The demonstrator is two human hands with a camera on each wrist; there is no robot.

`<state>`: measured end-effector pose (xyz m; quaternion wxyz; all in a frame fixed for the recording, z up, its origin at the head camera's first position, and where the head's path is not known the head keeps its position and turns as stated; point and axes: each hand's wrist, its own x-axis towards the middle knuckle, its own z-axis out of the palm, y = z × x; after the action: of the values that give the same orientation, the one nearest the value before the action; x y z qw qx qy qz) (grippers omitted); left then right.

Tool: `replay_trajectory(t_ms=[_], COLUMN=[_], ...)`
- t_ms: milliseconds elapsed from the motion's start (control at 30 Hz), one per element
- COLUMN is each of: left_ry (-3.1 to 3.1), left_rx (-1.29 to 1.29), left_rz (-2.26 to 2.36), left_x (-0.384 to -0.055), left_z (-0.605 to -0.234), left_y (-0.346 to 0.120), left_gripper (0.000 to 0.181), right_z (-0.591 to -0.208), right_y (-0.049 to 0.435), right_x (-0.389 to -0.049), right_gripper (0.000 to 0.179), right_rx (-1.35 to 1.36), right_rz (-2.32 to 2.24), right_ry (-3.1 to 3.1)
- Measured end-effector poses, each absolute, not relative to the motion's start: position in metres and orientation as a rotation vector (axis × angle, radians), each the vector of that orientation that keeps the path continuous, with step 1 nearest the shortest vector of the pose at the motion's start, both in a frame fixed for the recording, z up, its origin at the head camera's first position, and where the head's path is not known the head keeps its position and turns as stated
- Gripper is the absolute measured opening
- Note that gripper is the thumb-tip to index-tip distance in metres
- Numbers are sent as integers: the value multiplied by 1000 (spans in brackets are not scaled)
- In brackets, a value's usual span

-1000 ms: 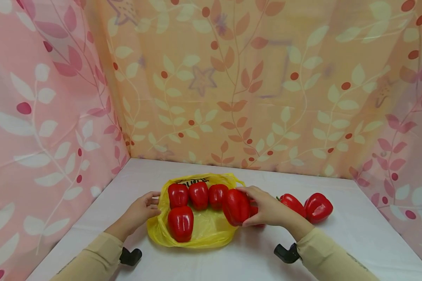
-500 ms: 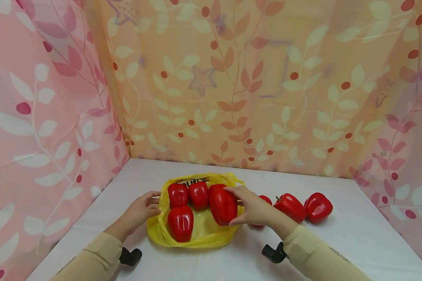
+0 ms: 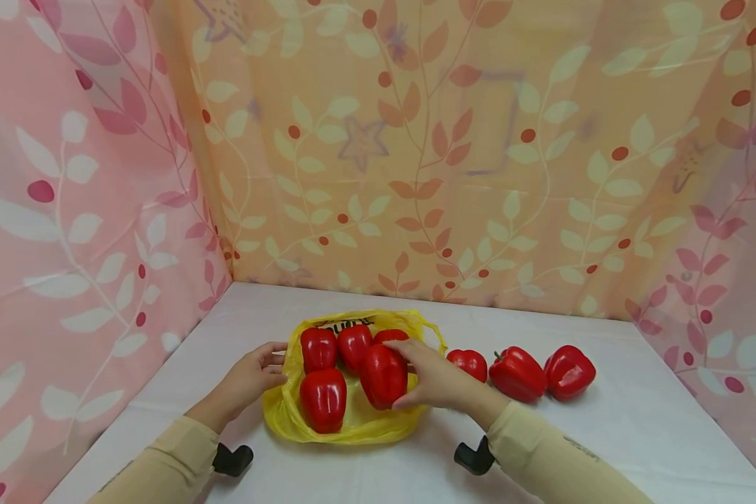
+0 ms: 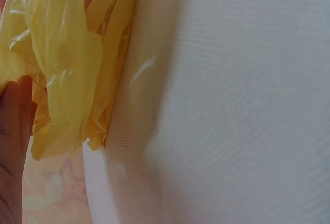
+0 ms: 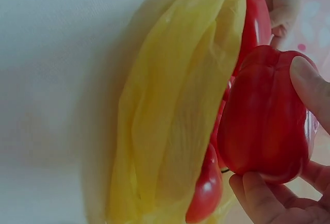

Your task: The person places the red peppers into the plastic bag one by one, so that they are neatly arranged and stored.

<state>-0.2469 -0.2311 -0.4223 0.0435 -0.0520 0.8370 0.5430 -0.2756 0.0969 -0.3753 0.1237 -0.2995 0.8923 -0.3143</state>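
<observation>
A red bell pepper is gripped between the thumb and fingers of my right hand, over the right part of a yellow plastic bag. The right wrist view shows this pepper close up, just above the bag's rim. Inside the open bag lie several more red bell peppers, one of them partly hidden behind the held one. My left hand rests at the bag's left side with its fingers extended. In the left wrist view, the fingertips touch or nearly touch the yellow plastic; I cannot tell which.
To the right of the bag, a row of three red bell peppers lies on the white table: a near one, a middle one and a far one. Patterned cloth walls in the back and sides.
My right hand has moved left with the bell pepper, from the bag's right edge to over its inside. The pepper behind it on the table has come into view. My left hand stays put.
</observation>
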Motion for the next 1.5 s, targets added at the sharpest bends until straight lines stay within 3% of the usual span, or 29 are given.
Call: replay_trajectory(t_ms=[1500], left_ry=[2558], left_rx=[-175], left_rz=[1656], left_x=[-247], left_z=[-425], left_y=[-231], left_gripper=[53], right_z=[-400], right_y=[73], right_x=[-272], right_gripper=[85], right_rx=[-936], right_rz=[-790], right_ry=[2563])
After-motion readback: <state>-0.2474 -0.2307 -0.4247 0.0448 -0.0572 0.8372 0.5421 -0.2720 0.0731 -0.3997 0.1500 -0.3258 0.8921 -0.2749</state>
